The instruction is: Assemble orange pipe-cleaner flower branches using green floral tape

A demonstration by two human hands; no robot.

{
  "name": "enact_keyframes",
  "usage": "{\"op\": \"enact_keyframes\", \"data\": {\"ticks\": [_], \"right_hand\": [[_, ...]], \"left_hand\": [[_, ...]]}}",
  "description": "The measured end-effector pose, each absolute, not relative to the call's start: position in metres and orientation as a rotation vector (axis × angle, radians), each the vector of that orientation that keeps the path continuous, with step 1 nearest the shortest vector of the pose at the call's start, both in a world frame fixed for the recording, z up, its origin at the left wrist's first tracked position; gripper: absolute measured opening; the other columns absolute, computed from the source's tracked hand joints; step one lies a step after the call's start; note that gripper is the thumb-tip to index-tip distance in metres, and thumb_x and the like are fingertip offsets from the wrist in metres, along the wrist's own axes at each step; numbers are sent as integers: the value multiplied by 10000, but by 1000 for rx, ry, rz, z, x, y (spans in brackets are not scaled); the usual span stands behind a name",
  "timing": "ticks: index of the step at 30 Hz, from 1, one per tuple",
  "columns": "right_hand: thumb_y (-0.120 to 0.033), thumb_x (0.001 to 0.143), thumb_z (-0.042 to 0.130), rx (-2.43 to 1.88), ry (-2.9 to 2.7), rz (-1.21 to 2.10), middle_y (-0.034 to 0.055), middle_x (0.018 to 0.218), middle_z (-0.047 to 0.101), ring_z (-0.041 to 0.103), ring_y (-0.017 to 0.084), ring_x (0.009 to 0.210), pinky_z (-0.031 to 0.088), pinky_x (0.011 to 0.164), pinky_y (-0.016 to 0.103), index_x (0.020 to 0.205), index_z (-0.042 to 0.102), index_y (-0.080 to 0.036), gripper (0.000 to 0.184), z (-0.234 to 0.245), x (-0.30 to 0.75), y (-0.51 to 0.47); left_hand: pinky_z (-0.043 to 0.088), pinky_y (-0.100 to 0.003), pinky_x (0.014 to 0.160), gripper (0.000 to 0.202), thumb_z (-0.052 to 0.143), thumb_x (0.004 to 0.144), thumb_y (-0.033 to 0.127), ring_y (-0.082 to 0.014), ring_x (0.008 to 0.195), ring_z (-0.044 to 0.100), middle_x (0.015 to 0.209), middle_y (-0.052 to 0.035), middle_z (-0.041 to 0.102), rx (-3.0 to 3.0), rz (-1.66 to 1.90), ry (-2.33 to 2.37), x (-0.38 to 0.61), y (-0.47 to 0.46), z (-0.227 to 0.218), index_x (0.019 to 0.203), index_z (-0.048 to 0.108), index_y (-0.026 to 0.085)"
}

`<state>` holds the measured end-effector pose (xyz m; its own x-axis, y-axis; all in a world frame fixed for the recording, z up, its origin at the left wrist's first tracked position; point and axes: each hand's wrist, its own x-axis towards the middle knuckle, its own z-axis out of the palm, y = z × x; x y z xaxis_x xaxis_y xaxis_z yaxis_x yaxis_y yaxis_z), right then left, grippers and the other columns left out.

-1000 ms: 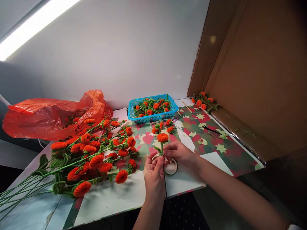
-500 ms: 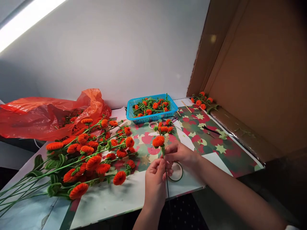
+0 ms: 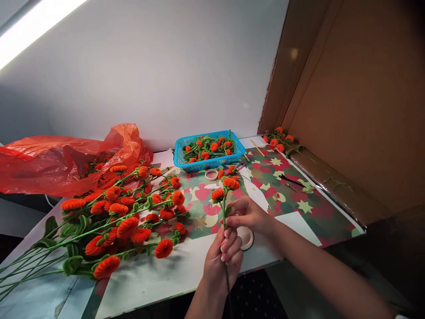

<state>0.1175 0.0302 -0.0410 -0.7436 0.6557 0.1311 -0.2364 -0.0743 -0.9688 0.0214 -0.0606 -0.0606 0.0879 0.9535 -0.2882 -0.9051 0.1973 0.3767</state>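
In front of the blue basket (image 3: 212,165), on the near side, a flower stem (image 3: 224,208) with orange blooms stands roughly upright, the left hand (image 3: 222,253) curling its fingers round the lower part, the right hand (image 3: 248,216) pinching just above. A pale ring (image 3: 247,239) shows behind the hands. Left of the basket lie a large flower bunch (image 3: 128,227) and a red plastic bag (image 3: 63,164).

left grip (image 3: 225,252): curled, upright | right grip (image 3: 250,216): pinched, beside it | right forearm (image 3: 318,261): slanted, lower right
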Motion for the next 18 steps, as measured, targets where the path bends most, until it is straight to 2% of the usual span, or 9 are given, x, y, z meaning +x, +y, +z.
{"op": "enact_keyframes", "data": {"ticks": [3,5,7,11,14,18], "right_hand": [[-317,675,718,-510,-1537,1899,-14,570,570,509,96,533,402,506,217,595,642,-150,200,-41,118,30],[-305,682,713,-543,-1516,1873,-23,569,551,493,90,536,385,509,214,608,638,-151,187,-42,117,29],[-283,695,705,-572,-1534,1802,-23,579,553,493,91,564,382,535,216,621,642,-152,162,-42,117,29],[-280,689,716,-636,-1570,1727,-20,567,566,502,94,567,389,550,222,606,642,-146,174,-44,116,28],[-323,656,747,-590,-1501,1890,-17,576,593,525,92,551,410,541,220,639,665,-137,204,-48,116,29],[-347,644,761,-501,-1442,2140,3,612,641,568,87,575,448,569,211,686,700,-118,240,-53,116,32]], "left_hand": [[316,-107,366,294,729,671,390,-12,382,347,483,60,433,311,1477,803,18,-61,-61,646,585,135],[425,-153,471,238,717,690,368,-60,473,487,537,23,538,545,1578,1092,15,-62,-60,721,639,145],[469,-197,554,197,713,698,330,-101,549,553,582,5,592,741,1631,1310,13,-64,-59,781,669,157],[439,-190,520,171,672,739,325,-96,534,532,562,7,578,823,1633,1334,10,-66,-58,747,667,154],[389,-148,461,200,688,727,332,-57,485,477,539,22,537,631,1577,1079,9,-63,-59,707,638,140],[290,-105,375,265,761,645,310,-3,387,364,488,51,468,326,1474,746,7,-60,-61,620,580,119]]}}
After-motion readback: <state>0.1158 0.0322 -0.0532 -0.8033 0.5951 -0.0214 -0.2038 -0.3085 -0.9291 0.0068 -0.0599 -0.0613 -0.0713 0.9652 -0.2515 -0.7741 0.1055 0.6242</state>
